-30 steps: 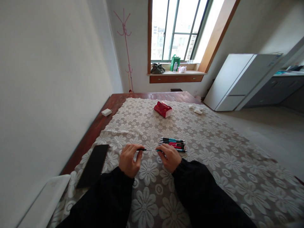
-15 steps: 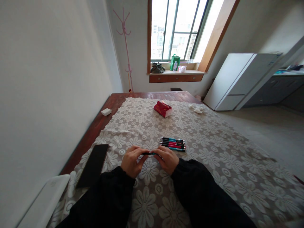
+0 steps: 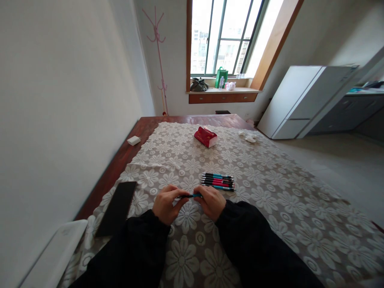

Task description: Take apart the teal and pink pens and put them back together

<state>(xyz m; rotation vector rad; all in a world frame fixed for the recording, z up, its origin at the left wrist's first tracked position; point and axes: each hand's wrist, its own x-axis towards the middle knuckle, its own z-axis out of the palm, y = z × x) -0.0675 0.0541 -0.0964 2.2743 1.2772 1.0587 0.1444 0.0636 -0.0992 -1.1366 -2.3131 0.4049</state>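
Between my hands is a pen (image 3: 190,196) with a black section on the left and a blue section on the right, held roughly level above the tablecloth. My left hand (image 3: 168,203) pinches its black end between thumb and fingers. On the blue part, my right hand (image 3: 211,201) is closed in a similar pinch. Whether the two sections are joined is too small to tell. Just beyond my right hand, several pens (image 3: 218,182) in black, blue and red lie side by side in a row.
A floral lace tablecloth (image 3: 186,262) covers most of the wooden table (image 3: 120,160). A dark flat slab (image 3: 117,209) lies left of my hands, near a white object (image 3: 55,254). Farther back are a red tissue pack (image 3: 205,137), crumpled white tissues (image 3: 249,138) and a white adapter (image 3: 133,141).
My right hand's fingertips have shifted slightly right along the pen, and more of its blue part shows. My left hand stays almost in place. The row of pens is unchanged.
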